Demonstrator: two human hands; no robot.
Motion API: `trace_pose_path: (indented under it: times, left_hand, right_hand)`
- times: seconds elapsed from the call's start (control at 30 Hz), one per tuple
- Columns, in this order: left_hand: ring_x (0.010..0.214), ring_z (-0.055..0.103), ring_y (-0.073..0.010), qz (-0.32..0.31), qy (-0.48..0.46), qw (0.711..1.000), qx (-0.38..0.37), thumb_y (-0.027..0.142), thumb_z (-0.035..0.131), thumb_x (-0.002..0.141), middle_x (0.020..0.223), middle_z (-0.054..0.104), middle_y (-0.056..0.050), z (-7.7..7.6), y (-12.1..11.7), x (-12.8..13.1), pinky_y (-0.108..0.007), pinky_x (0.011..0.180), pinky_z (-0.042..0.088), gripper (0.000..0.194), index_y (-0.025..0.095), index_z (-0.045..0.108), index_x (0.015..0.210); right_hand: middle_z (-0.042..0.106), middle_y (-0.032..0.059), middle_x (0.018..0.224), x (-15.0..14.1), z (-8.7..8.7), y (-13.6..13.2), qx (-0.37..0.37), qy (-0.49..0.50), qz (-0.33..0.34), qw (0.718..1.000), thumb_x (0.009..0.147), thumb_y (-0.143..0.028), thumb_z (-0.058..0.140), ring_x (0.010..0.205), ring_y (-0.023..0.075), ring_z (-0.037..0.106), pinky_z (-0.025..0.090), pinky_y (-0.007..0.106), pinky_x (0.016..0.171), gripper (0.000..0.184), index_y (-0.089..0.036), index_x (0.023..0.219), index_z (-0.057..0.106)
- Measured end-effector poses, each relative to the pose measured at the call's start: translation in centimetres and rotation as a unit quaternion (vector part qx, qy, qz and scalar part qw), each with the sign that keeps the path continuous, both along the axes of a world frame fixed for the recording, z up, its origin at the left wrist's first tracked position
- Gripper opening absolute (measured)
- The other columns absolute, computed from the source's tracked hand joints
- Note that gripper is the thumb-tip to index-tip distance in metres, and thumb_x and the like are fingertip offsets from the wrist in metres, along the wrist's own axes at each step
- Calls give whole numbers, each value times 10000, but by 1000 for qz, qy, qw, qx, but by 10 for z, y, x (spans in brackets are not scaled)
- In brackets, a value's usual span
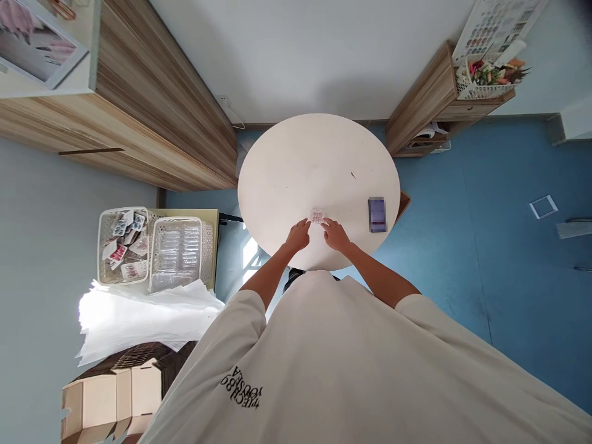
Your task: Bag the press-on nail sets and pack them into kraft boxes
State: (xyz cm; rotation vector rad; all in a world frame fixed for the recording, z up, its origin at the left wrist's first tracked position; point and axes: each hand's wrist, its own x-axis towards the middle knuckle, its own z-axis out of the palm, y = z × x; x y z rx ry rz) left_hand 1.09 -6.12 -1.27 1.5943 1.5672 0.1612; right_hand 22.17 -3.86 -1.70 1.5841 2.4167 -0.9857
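The left hand and right hand are resting part-curled at the near corners of a small clear packet, any grip impossible to tell; light, even fingertip pressure should be keeping it steady. Around them the round worktop is carrying a blurred purple rectangle rightward, white baskets standing farther left, blue floor showing right.

I see one round table, with one left hand and one right hand over it. On it lie one packet and one phone. Two baskets stand left of it, one basket right.
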Motion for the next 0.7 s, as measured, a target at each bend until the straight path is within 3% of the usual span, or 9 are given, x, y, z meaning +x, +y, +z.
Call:
trace_pose_path:
  times: [0.2, 0.37, 0.53, 0.7]
  left_hand:
    - [1616, 336, -343, 47, 38, 998, -4, 147, 531, 905, 1711, 419, -173, 19, -20, -21, -543, 1316, 269, 667, 186, 494, 1570]
    - [1570, 409, -341, 104, 55, 993, 3, 171, 521, 916, 1655, 494, -177, 24, -46, -33, -535, 1299, 307, 648, 185, 506, 1563]
    - [1561, 428, -316, 117, 100, 988, 11, 193, 496, 949, 1651, 513, -149, 30, -69, -46, -516, 1292, 343, 654, 200, 467, 1603]
    - [1556, 443, -291, 122, 133, 983, 29, 212, 436, 1005, 1673, 493, -135, 53, -70, -71, -476, 1289, 367, 613, 168, 457, 1617]
  right_hand:
    - [466, 138, 1666, 14, 10, 4, -1, 9, -24, 1000, 998, -164, 432, 1445, 342, 501, 469, 512, 1144, 534, -200, 1494, 627]
    - [482, 140, 1647, 14, 16, 14, 7, 13, -8, 1000, 991, -154, 454, 1426, 335, 515, 461, 477, 1156, 504, -180, 1452, 656]
    - [540, 139, 1590, -10, 22, 27, 32, 37, 34, 998, 961, -122, 490, 1370, 333, 560, 494, 481, 1120, 500, -200, 1412, 691]
    - [556, 123, 1569, -51, 36, 33, 38, 77, 68, 994, 995, -118, 472, 1385, 304, 562, 496, 464, 1125, 452, -213, 1372, 702]
